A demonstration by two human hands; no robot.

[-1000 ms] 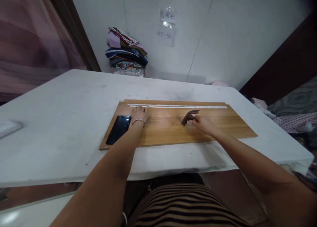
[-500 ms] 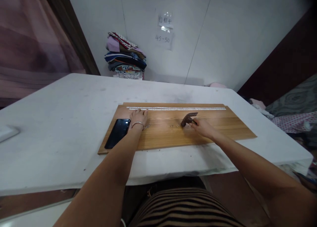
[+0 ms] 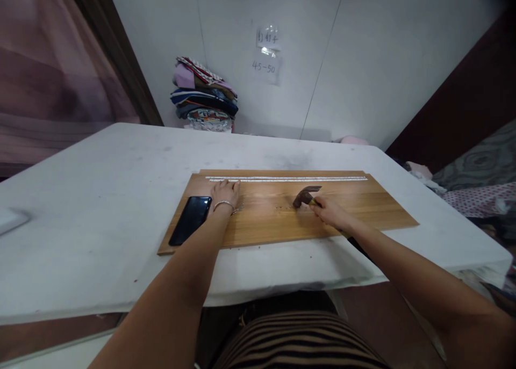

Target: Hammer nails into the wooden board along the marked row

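Observation:
A long wooden board (image 3: 363,205) lies on the white table (image 3: 100,197). My right hand (image 3: 330,212) is closed round the handle of a dark claw hammer (image 3: 306,195), whose head rests on the board near a few small nails. My left hand (image 3: 224,193) lies flat on the board with its fingers stretched out, a bangle at the wrist. A black phone (image 3: 190,227) sits on the board's left end beside that hand. Along the board's far edge runs a thin white strip (image 3: 288,179).
A pile of folded cloth (image 3: 205,95) stands against the white wall behind the table. Paper notes (image 3: 266,52) are stuck to the wall. A white object (image 3: 10,219) lies at the table's left edge. Patterned fabric (image 3: 479,197) lies to the right.
The hammer head has come down slightly toward the board and my right hand has drawn back a little. The view has tilted, so the board sits lower. My left hand stays put.

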